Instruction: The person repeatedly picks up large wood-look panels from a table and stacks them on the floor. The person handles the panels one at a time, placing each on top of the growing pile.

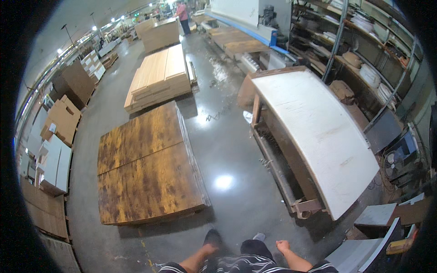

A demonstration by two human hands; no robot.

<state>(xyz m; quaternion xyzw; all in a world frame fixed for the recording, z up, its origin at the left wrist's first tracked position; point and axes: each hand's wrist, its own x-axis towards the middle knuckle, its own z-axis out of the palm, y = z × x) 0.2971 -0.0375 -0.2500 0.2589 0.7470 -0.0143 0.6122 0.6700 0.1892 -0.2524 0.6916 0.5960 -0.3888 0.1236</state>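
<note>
My left hand [208, 249] hangs low at my side, in front of my dark trouser leg. Its fingers are too small and hidden to make out. On the other side, my right hand [282, 246] is closed in a loose fist, with nothing seen in it. Neither hand touches any of the things around me. Ahead on the left lies a stack of brown wood-grain panels [141, 166], the nearest thing to my left hand. To the right of my right hand stands a white-topped workbench [318, 129] with a dark open frame beneath.
Pale wooden boards [159, 73] are stacked farther ahead, with a large brown stack [159, 34] behind. A person [182, 17] stands far off. Loaded shelves [359, 59] and a fan [391, 164] are on the right. Grey panels [359, 252] lean at lower right; cartons [62, 119] line the left.
</note>
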